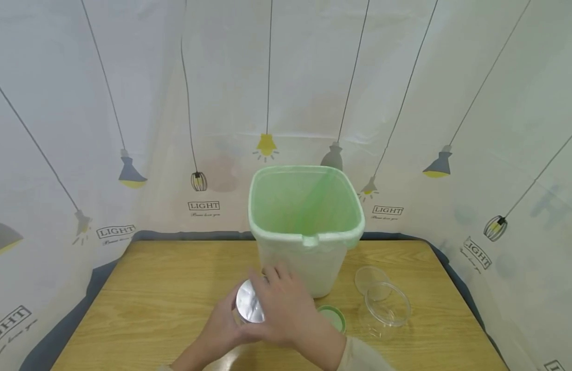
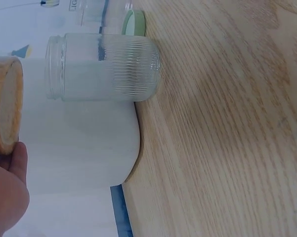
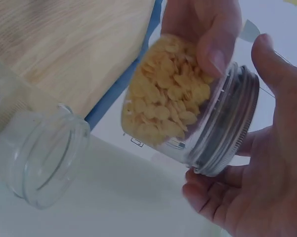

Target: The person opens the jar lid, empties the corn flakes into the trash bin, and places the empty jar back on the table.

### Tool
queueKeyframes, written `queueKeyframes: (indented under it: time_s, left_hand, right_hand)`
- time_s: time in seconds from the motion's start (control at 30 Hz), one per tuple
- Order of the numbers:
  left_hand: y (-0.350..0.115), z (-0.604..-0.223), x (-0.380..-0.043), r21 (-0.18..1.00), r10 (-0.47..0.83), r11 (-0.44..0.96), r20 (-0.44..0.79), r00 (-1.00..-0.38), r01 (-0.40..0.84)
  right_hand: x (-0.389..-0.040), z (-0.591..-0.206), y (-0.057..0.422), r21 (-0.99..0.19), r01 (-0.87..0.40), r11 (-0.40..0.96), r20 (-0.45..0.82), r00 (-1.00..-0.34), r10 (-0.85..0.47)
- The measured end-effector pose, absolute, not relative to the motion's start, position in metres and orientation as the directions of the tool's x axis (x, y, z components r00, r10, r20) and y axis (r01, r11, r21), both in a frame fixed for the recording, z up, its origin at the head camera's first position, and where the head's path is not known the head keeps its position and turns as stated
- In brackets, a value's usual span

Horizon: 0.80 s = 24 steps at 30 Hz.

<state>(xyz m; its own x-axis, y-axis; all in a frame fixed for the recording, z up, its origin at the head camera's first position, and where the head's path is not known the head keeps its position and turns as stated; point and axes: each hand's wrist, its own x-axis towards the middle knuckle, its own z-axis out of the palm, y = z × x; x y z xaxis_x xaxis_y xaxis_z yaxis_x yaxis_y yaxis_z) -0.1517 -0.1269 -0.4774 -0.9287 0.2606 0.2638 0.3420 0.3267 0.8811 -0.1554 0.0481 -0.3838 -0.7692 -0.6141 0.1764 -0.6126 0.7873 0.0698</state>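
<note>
In the right wrist view a clear plastic jar (image 3: 163,94) of yellow cereal flakes lies tilted on its side in the air. My left hand (image 1: 223,322) grips its body, the thumb pressed along the wall. Around the ribbed silver screw lid (image 3: 230,123) my right hand (image 3: 276,153) curls its fingers at the lower rim, while its thumb stands a little off the upper edge. From above, the lid's shiny top (image 1: 250,302) shows between both hands. An uncapped, ribbed glass jar (image 2: 104,66) stands close by on the table, hidden behind the hands in the head view.
A white bin (image 1: 295,257) with a green liner stands at the table's back. To the right lie a green-rimmed lid (image 1: 332,317), a clear round plastic tub (image 1: 388,309) and a thin clear disc (image 1: 367,275). A lamp-patterned cloth (image 1: 230,103) encloses the wooden table (image 1: 174,278).
</note>
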Motion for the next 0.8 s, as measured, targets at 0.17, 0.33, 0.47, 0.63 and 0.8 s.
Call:
queueKeyframes:
  time_s: [0.17,0.33,0.47,0.63,0.8]
  left_hand:
    - [-0.128,-0.479,-0.152,0.878,0.265,0.328,0.267,-0.926,0.347]
    - [-0.129,-0.481,-0.153,0.889,0.282,0.300,0.263,-0.922,0.346]
    - [-0.130,-0.482,-0.153,0.897,0.315,0.272,0.259,-0.913,0.348]
    - [-0.132,-0.483,-0.153,0.892,0.328,0.258,0.281,-0.902,0.371]
    - [-0.132,-0.483,-0.153,0.886,0.312,0.267,0.292,-0.904,0.378]
  right_hand:
    - [-0.156,-0.387,0.047,0.108,-0.637,0.763,0.216,-0.735,-0.643]
    - [-0.159,-0.388,0.052,0.009,-0.719,0.695,0.262,-0.669,-0.696]
    - [-0.161,-0.385,0.056,-0.083,-0.752,0.654,0.212,-0.655,-0.726]
    - [-0.161,-0.382,0.058,-0.118,-0.764,0.635,0.181,-0.645,-0.743]
    - [-0.162,-0.382,0.058,-0.135,-0.765,0.630,0.174,-0.644,-0.745]
